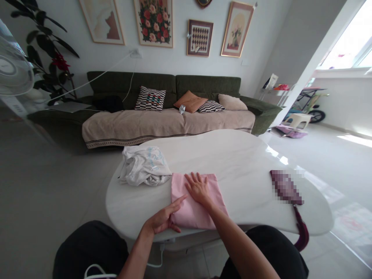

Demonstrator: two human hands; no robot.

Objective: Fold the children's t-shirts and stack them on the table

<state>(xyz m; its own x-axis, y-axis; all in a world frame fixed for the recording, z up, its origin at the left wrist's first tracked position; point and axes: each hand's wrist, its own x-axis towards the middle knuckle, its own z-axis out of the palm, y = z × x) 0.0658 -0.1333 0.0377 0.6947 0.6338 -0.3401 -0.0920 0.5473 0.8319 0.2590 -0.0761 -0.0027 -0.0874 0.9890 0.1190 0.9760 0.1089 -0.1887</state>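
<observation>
A pink cloth (pixel 193 213), folded into a neat rectangle, lies flat near the front edge of the white table. My right hand (pixel 199 189) rests on its upper part, palm down with the fingers spread. At the cloth's left edge is my left hand (pixel 167 217), its fingers apart and the index finger reaching over the pink fabric. Just left of the cloth sits a crumpled light grey garment (pixel 143 166) with pale blue print. Whether the pink cloth is a garment cannot be told.
The white oval table (pixel 238 162) stands between my knees and a green sofa (pixel 207 87) with cushions. On its right side lies a purple item (pixel 286 188), partly pixelated, whose tassel (pixel 302 232) hangs over the edge. A fan (pixel 13 73) stands at far left.
</observation>
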